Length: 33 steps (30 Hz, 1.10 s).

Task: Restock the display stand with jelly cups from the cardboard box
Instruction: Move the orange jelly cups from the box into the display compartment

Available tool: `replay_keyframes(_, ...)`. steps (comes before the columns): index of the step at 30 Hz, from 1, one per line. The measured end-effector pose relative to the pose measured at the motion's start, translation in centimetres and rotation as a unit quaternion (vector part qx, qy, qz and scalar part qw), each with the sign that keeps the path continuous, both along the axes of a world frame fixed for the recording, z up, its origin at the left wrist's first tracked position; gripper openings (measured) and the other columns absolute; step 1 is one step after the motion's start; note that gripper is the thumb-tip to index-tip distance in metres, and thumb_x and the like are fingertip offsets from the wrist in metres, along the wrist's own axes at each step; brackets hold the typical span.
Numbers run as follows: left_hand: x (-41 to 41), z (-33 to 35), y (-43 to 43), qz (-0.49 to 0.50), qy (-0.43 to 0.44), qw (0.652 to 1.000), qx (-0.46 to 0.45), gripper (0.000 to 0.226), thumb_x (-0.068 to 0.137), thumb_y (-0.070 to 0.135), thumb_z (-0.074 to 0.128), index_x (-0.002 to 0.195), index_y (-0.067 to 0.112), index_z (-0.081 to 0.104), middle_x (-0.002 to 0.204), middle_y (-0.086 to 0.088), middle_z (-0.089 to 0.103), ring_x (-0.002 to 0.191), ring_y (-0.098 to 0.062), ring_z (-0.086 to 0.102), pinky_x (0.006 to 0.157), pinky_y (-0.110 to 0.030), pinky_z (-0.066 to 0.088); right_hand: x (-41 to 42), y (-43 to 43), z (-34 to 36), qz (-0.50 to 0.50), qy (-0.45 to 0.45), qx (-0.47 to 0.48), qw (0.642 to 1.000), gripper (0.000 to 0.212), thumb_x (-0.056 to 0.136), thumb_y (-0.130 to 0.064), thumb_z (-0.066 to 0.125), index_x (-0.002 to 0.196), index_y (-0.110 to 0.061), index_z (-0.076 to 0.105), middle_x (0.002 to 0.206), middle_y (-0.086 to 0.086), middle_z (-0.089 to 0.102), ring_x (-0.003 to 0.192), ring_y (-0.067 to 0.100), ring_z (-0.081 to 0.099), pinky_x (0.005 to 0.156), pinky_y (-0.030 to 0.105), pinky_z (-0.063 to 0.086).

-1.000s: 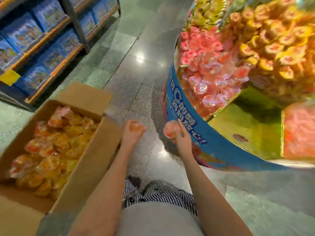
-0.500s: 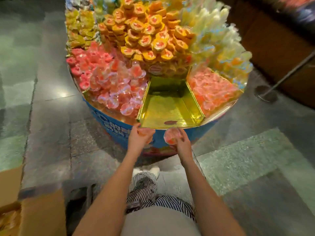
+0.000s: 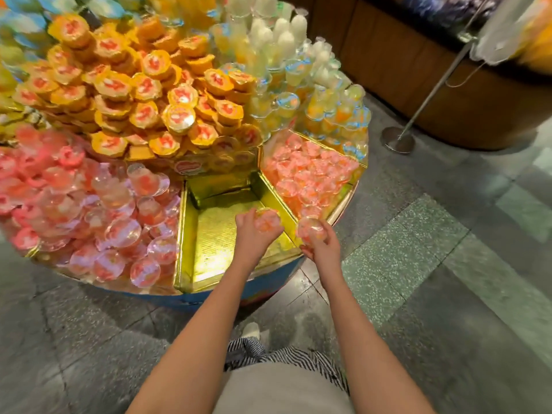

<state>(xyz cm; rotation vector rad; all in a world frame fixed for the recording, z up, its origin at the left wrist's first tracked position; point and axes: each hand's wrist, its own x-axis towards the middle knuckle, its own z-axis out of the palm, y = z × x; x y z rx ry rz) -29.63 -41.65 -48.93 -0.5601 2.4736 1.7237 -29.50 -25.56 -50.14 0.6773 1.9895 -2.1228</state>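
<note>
left hand now forward over gold foil compartment, fingers grasping clear pink jelly cup, right hand at compartment's right divider, grasping second jelly cup

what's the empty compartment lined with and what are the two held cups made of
Empty compartment: probably gold foil-faced card, shiny, finely ribbed. Left cup in the left hand and right cup in the right hand: likely clear glossy plastic; pink jelly shows through.
</note>
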Motion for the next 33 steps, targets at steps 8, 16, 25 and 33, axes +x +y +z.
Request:
replay_keyframes(8,-8.6,-1.1,2.1,-0.016,-0.009,0.999,-0.028,0.09,0.077,0.038,0.08,0.149,0.014,0.032,0.143,-0.01,0.035,0.132,-0.024,0.038,0.099,-0.026,0.032,-7.3,2.2,-0.7,-0.037,0.025,-0.025,0.999,0.043,0.095,0.0,0.056,0.13,-0.026,0.054,0.136,-0.001,0.047,0.098,0.026,0.068,0.073,0.029,0.06)
replay_keyframes(16,-17.6,-3.0,5.5,0.054,0.001,0.997,-0.05,0.09,0.069,0.046,0.084,0.143,0.017,0.04,0.137,-0.004,0.039,0.129,-0.019,0.041,0.1,-0.023,0.033,-18.4,5.0,-2.3,0.035,0.005,-0.035,0.999,0.048,0.091,0.005,0.054,0.112,-0.038,0.059,0.137,0.007,0.051,0.096,0.029,0.069,0.075,0.035,0.06)
replay_keyframes(25,-26.4,-3.9,10.6,0.216,-0.017,0.975,-0.05,0.09,0.069,0.051,0.082,0.142,0.02,0.039,0.143,-0.005,0.035,0.131,-0.019,0.038,0.102,-0.027,0.034,-33.9,7.8,-2.6,0.208,-0.019,0.028,0.978,0.046,0.093,-0.007,0.055,0.12,-0.045,0.056,0.078,-0.01,0.061,0.061,0.019,0.051,0.065,0.037,0.05)
replay_keyframes(33,-32.3,-5.3,12.3,0.324,-0.058,0.943,-0.039,0.089,0.075,0.044,0.08,0.145,0.018,0.033,0.148,-0.006,0.027,0.134,-0.021,0.034,0.097,-0.023,0.03,-41.6,6.3,-3.7,0.325,-0.049,0.022,0.944,0.044,0.095,-0.01,0.054,0.124,-0.043,0.053,0.086,0.003,0.063,0.064,0.018,0.051,0.062,0.032,0.046)
